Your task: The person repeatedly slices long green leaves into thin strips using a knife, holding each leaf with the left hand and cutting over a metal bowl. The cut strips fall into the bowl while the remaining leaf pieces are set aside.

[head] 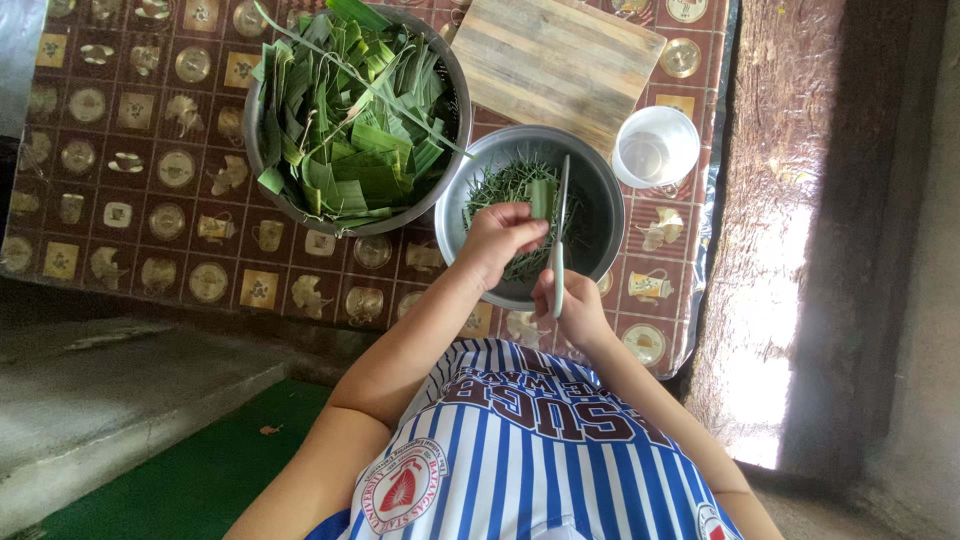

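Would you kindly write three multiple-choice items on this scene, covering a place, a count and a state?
1. The white cup stands: A) on the wooden board B) right of the small bowl C) on the floor
2. Metal bowls: A) one B) two C) four
3. The left hand is: A) empty B) flat on the table C) pinching a leaf piece
Answers: B, the cup sits beside that bowl's rim; B, only the large bowl and the small one; C, its fingers close on the leaf.
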